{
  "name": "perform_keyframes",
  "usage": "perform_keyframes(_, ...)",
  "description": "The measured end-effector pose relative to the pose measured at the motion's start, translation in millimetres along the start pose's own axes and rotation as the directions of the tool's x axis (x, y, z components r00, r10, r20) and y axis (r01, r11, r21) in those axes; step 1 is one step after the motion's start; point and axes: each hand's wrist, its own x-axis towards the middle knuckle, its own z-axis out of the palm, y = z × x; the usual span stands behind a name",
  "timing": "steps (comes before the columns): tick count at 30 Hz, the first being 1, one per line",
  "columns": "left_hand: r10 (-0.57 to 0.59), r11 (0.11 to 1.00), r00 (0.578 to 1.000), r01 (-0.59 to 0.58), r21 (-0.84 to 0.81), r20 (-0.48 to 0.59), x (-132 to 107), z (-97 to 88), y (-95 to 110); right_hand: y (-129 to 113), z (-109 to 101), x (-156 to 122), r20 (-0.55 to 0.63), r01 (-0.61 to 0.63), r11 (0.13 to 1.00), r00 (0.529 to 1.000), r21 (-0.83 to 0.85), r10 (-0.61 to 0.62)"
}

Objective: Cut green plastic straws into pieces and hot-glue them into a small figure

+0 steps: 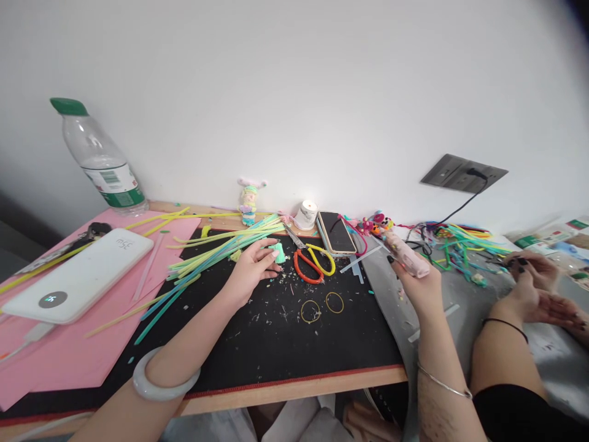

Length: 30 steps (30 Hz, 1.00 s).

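One left hand (254, 269), one right hand (421, 287); beside, two co-worker hands (537, 270). One green tuft (280, 253), one pink tool (408, 256). One pair of scissors (302, 246), two rings (310, 300), one phone (338, 233), one power bank (80, 276). One standing doll (249, 206), one cup (307, 216), one upright bottle (108, 175). One socket plate (451, 174), one plug (475, 174). Two bangles (159, 391), one black wristband (506, 321). Many stems (225, 239), too tangled to count.

Datum scissors (302, 244): passage in front, above flat rings (309, 322); phone (339, 234) blocks right, cup (306, 216) behind, left hand (255, 268) to left.

Fuzzy tuft (280, 253), metal scissor blades (295, 236), matt mat (276, 350)
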Motion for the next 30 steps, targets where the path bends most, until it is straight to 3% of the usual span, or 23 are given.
perform_keyframes(5,-0.029,0.999,1.0,0.028,0.02,0.011,0.4,0.9,-0.9,-26.5,14.2,2.9,0.262,0.03,0.945,0.958,0.326,-0.121)
perform_keyframes(11,-0.044,0.999,0.997,0.043,0.03,0.06,0.1,2.1,-1.8,-56.1,41.3,-2.3,0.558,-0.038,0.884,0.788,0.466,-0.26)
perform_keyframes(18,-0.043,0.999,0.994,0.04,0.033,0.102,-0.7,1.7,-3.4,-74.5,64.6,-16.2,0.595,-0.072,0.856,0.749,0.512,-0.292)
perform_keyframes(30,-0.038,0.999,0.992,0.034,0.04,0.121,1.0,2.2,-6.0,-76.7,72.9,-20.8,0.596,-0.021,0.849,0.721,0.528,-0.353)
